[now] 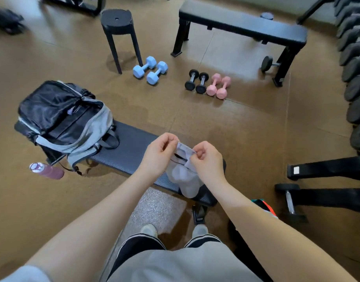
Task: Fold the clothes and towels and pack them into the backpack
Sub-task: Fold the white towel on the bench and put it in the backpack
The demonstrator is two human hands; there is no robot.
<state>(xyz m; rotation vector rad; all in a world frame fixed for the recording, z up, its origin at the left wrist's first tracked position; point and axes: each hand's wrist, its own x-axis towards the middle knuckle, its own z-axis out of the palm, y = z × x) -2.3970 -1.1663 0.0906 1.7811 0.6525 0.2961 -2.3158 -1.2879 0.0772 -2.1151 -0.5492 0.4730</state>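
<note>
Both hands hold a pale grey-white pair of socks (185, 176) above the near end of a low dark bench (130, 147). My left hand (158, 153) pinches the left side of the cuff. My right hand (207, 159) pinches the right side, and the sock toes hang down. A black and grey backpack (65, 121) lies on the bench's far left end with its main compartment unzipped and gaping. No other clothes or towels are in view.
A pink bottle (47, 170) lies on the floor below the backpack. Blue (150, 70), black (196, 81) and pink dumbbells (218, 86) sit on the brown floor beyond. A black stool (118, 21), a second bench (242, 25) and a dumbbell rack (356, 78) stand around.
</note>
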